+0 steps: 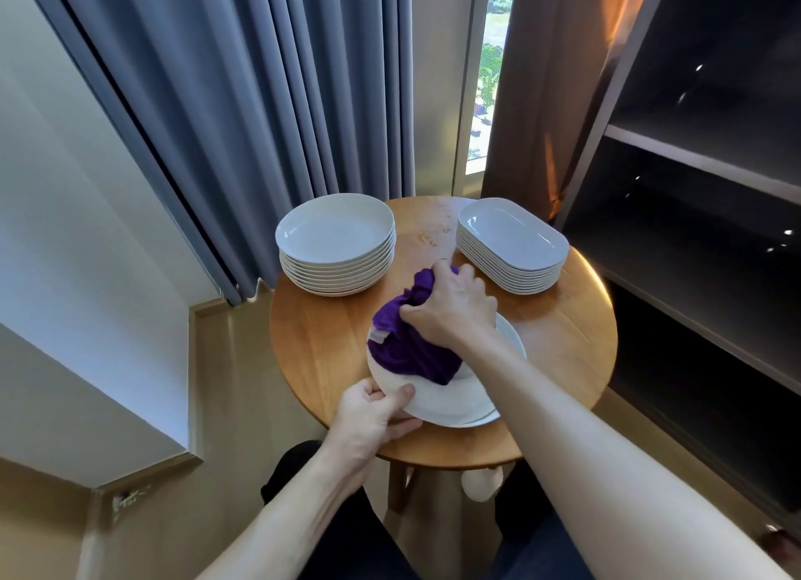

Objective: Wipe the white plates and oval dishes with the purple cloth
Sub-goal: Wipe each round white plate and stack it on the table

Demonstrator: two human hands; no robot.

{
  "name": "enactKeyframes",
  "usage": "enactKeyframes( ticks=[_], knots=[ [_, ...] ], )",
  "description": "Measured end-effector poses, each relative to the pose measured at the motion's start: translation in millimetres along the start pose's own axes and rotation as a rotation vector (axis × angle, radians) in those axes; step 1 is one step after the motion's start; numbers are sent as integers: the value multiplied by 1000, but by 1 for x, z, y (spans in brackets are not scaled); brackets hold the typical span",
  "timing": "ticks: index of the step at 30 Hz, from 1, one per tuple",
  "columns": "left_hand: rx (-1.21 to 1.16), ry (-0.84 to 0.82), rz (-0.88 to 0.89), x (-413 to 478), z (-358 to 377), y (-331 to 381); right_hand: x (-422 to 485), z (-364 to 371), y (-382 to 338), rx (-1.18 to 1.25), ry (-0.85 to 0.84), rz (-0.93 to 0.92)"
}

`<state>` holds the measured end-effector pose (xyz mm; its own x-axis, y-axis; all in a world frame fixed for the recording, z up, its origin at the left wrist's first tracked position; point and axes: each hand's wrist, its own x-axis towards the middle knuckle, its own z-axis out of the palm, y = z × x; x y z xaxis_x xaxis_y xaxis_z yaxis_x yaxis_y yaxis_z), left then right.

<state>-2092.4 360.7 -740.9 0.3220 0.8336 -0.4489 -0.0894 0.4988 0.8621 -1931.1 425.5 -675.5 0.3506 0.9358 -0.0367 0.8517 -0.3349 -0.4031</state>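
Nearest are two bare forearms, reaching over the lap to a round wooden table (563, 332); the left hand (372, 419) grips the near rim of a white plate (450, 401), thumb on top and fingers curled under, I judge so that the plate does not slide or turn under the rubbing; the right hand (450, 310) is closed around a bunched purple cloth (407, 349) and presses it on the far side of the plate, the loose end spread over the inside; bunching probably gives the palm a firm pad. A second rim seems to show beneath the plate, but I cannot tell for sure. Behind, well apart from each other, a stack of round plates (338, 241) stands at the left and a stack of oval dishes (511, 241) at the right, likely to leave the middle free for work; which stack is already wiped cannot be seen.
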Motion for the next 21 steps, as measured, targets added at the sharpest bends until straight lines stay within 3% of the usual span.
enactKeyframes(
  ticks=[4,10,14,21],
  knots=[
    [-13,33,22,1,3,-2,0,-7,31,-52,10,58],
    [-25,35,38,4,2,-6,-26,-21,76,-43,-152,-14],
    [-38,39,43,6,2,-4,-40,-29,105,115,-233,-11],
    [-103,36,-4,4,-1,-4,-61,-18,145,468,-149,115]
  ],
)
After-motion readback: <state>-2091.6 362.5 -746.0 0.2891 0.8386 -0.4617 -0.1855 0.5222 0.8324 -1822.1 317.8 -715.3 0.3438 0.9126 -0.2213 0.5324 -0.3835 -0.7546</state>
